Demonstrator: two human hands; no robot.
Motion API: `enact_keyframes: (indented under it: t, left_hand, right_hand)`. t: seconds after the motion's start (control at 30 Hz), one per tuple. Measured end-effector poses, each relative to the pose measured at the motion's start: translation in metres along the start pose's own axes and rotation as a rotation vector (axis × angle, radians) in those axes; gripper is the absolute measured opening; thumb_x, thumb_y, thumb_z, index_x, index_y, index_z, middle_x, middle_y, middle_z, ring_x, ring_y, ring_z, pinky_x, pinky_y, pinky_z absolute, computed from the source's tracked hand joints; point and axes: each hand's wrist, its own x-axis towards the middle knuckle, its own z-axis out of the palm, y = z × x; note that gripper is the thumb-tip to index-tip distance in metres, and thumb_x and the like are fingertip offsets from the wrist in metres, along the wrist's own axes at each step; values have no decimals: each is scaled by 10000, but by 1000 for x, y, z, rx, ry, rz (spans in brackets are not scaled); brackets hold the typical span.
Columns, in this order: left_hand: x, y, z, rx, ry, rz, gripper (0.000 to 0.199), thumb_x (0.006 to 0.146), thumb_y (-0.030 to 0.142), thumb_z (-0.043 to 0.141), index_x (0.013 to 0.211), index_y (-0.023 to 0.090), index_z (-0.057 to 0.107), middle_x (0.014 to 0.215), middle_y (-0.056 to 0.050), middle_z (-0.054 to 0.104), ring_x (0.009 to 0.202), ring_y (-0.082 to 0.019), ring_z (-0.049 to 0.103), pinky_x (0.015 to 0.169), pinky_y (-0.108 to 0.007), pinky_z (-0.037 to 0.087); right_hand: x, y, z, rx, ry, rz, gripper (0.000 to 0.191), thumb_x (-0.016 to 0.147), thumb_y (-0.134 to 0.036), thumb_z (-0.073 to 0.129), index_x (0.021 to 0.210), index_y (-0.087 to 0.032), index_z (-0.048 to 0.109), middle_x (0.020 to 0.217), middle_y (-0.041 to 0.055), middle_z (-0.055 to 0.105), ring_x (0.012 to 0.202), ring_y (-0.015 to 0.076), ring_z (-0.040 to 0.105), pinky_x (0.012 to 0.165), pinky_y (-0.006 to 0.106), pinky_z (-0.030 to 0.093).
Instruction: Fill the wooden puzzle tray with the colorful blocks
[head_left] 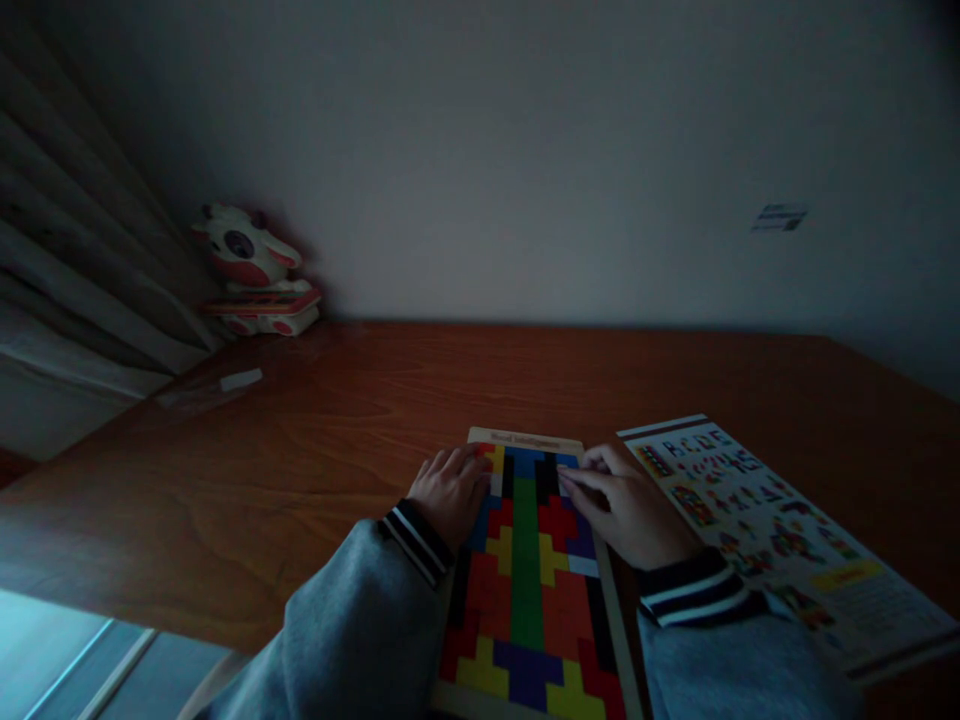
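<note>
The puzzle board (526, 439) runs lengthwise away, its far end between loosely curled left hand (448, 497) and narrow-fingered right hand (628, 508), grips unclear

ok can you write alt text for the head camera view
A person's left hand and right hand are at the far end of a wooden-rimmed puzzle board of coloured pieces on a brown table. A printed sheet lies to the right; a cow figure sits back left.
</note>
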Motion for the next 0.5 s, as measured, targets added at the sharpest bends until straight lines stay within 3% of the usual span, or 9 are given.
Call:
enact_keyframes:
  t: [0.1, 0.17, 0.33, 0.5]
  left_hand:
    - [0, -1, 1, 5, 7, 5, 282, 989, 260, 447, 1185, 215, 644, 1319, -94, 611, 1127, -283, 592, 947, -496, 508]
    - [-1, -1, 1, 11, 8, 3, 278, 988, 262, 451, 1184, 223, 644, 1321, -87, 611, 1125, -285, 591, 942, -501, 507]
    - [-1, 1, 1, 30, 11, -8, 270, 976, 264, 477, 1187, 234, 643, 1324, -81, 609, 1120, -280, 586, 937, -485, 504]
    - [-1, 3, -2, 41, -4, 0, 284, 981, 265, 463, 1201, 223, 636, 1327, -91, 603, 1111, -286, 583, 922, -496, 510]
  right_hand:
    - [-1, 6, 0, 28, 38, 28, 274, 916, -269, 503, 1112, -239, 691, 1051, 88, 651, 951, 239, 644, 835, 414, 525]
    - [-2, 9, 1, 35, 35, 66, 291, 899, -256, 502, 1145, -239, 656, 1005, 75, 664, 925, 240, 647, 819, 411, 521]
    - [0, 8, 6, 28, 29, 87, 253, 892, -298, 529, 1108, -234, 645, 852, 47, 651, 765, 210, 629, 704, 351, 503]
    - [2, 2, 4, 39, 14, 92, 235, 917, -360, 535, 1071, -227, 653, 874, 57, 668, 812, 224, 644, 740, 365, 506]
